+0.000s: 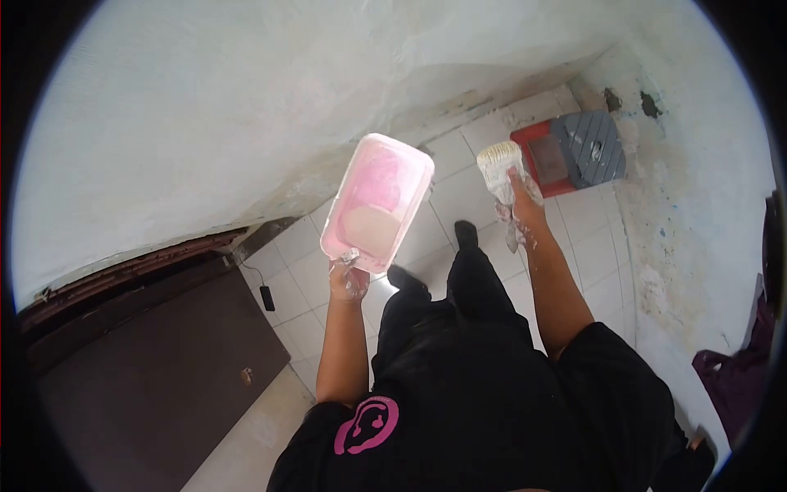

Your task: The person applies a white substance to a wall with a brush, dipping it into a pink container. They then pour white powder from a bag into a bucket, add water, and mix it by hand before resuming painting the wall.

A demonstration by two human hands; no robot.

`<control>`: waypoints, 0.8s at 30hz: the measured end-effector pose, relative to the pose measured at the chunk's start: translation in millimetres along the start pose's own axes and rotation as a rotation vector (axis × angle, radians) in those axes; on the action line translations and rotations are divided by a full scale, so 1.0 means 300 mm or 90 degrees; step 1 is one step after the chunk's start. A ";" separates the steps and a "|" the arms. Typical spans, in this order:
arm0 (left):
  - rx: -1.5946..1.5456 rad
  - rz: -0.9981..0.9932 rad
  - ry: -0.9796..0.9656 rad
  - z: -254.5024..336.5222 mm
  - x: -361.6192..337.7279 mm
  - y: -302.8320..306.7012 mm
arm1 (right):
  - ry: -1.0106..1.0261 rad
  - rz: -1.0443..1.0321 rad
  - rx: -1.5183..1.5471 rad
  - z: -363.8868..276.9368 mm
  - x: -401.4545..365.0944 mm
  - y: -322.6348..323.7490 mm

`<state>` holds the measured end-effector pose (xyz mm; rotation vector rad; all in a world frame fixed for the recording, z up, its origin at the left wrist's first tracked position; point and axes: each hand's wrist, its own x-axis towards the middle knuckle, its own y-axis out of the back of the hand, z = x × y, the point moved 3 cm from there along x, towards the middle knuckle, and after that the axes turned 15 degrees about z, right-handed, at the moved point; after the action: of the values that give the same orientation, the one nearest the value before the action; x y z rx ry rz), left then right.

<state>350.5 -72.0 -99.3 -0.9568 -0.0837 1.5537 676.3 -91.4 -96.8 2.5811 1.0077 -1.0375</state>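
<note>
A pink plastic tub (334,215) with whitish paint (370,230) pooled in its near end is in front of me, left of centre. My left hand (350,277) is closed on the tub's near edge, and white smears cover its fingers. Out to the right, my right hand (525,199) grips a wide paintbrush (498,161) with its bristles pointing away from me. Paint coats the brush and much of that hand, so the handle is mostly hidden. Brush and tub are apart.
A red and grey step stool (589,152) stands in the far right corner by the patchy walls (213,115). At left are a dark brown door (156,385) and a black object with a cord (267,298) on the tiled floor (447,193). Dark purple cloth (742,381) hangs at right.
</note>
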 end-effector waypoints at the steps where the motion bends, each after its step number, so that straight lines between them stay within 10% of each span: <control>1: -0.005 -0.011 -0.013 0.025 0.002 -0.021 | 0.015 -0.008 0.004 -0.031 -0.028 -0.019; 10: 0.028 -0.092 -0.048 0.146 -0.162 -0.201 | 0.191 -0.245 0.056 -0.309 -0.425 -0.118; 24: 0.055 -0.065 -0.107 0.185 -0.210 -0.259 | 0.619 -0.342 -0.476 -0.347 -0.532 -0.324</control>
<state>372.9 -80.9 12.7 -0.7413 -0.1802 1.5283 585.6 -61.0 94.3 2.0959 1.8700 0.6158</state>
